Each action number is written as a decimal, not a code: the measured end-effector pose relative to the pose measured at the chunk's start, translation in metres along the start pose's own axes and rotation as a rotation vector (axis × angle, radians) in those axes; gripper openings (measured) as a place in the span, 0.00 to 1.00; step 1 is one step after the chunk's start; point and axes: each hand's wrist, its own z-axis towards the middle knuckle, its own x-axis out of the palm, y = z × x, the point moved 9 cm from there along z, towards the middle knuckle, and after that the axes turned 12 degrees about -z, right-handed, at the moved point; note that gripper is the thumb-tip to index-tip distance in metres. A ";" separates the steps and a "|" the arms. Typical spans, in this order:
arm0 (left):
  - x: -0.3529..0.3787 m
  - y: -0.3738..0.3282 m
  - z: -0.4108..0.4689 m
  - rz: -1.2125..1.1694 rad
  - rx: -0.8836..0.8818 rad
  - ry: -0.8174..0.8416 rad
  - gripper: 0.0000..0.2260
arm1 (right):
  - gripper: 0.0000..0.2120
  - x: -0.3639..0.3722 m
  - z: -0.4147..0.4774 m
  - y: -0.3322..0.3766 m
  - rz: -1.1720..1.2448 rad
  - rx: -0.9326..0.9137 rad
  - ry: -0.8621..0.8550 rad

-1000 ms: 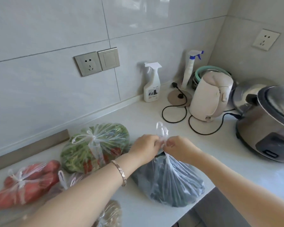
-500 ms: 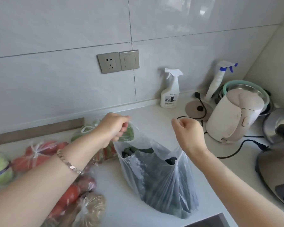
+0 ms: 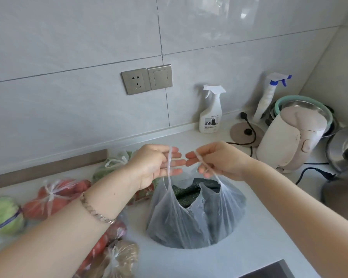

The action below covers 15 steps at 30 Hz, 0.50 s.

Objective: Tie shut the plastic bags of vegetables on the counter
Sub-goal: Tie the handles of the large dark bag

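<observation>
A clear plastic bag (image 3: 195, 217) of dark green vegetables stands on the white counter (image 3: 249, 247), its mouth open. Above it my left hand (image 3: 155, 163) has the bag's left handle looped round its fingers. My right hand (image 3: 221, 159) holds the right handle across its fingers, the lower ones curled. The fingertips of the two hands nearly meet over the bag. To the left lie tied bags: green beans (image 3: 113, 165), red vegetables (image 3: 54, 195) and a brown one (image 3: 119, 259) at the front.
A green cabbage (image 3: 4, 215) lies at the far left. A white spray bottle (image 3: 210, 115) stands by the wall. A pale kettle (image 3: 289, 137), black cords (image 3: 309, 173), a second spray bottle (image 3: 267, 97) and a steel cooker (image 3: 346, 157) crowd the right. A dark edge (image 3: 269, 271) shows at the bottom right.
My hands first pinched the bag's top together, then pulled the handles apart and opened the mouth. Now they have come back toward each other, fingertips close, handles raised.
</observation>
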 end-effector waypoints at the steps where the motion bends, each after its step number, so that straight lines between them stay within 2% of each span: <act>1: 0.002 0.001 0.005 0.055 0.035 0.010 0.18 | 0.13 0.005 0.002 -0.002 0.051 0.006 0.053; 4: 0.017 0.009 0.019 0.310 0.130 0.167 0.28 | 0.12 0.022 0.008 -0.007 0.095 0.013 0.221; 7: 0.033 0.018 0.031 0.534 0.220 0.280 0.32 | 0.10 0.032 0.009 -0.014 0.092 0.018 0.329; 9: 0.042 0.026 0.036 0.614 0.247 0.330 0.29 | 0.04 0.032 0.008 -0.017 0.082 0.011 0.370; 11: 0.045 0.033 0.040 0.673 0.259 0.343 0.22 | 0.04 0.025 0.006 -0.024 0.042 0.029 0.366; 13: 0.044 0.042 0.048 0.667 0.241 0.348 0.16 | 0.05 0.011 0.010 -0.036 -0.043 0.074 0.293; 15: 0.040 0.050 0.051 0.656 0.236 0.336 0.10 | 0.04 -0.009 0.016 -0.053 -0.102 0.132 0.134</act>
